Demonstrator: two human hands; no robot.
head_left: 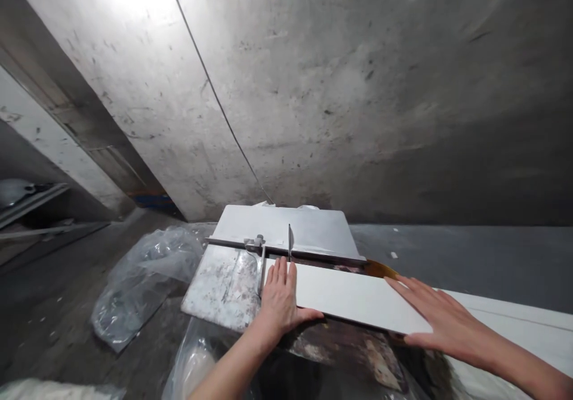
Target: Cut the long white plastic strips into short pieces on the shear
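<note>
A long white board (340,292) lies flat across a small table saw, its left end against a metal stop bar (262,268). My left hand (281,298) rests on that end with fingers stretched flat and thumb along the near edge, close to the upright saw blade (289,242). My right hand (432,313) spans the right part of the board, fingertips at the far edge and thumb at the near edge. The metal saw table (219,292) is worn and stained on the left. A dark rail (322,257) runs behind the board.
Clear plastic bags (143,280) lie on the floor to the left. More white boards (523,322) are at the right. A grey concrete wall (335,101) stands close behind the saw, and a cord (215,89) runs down it. A shelf (33,203) is at far left.
</note>
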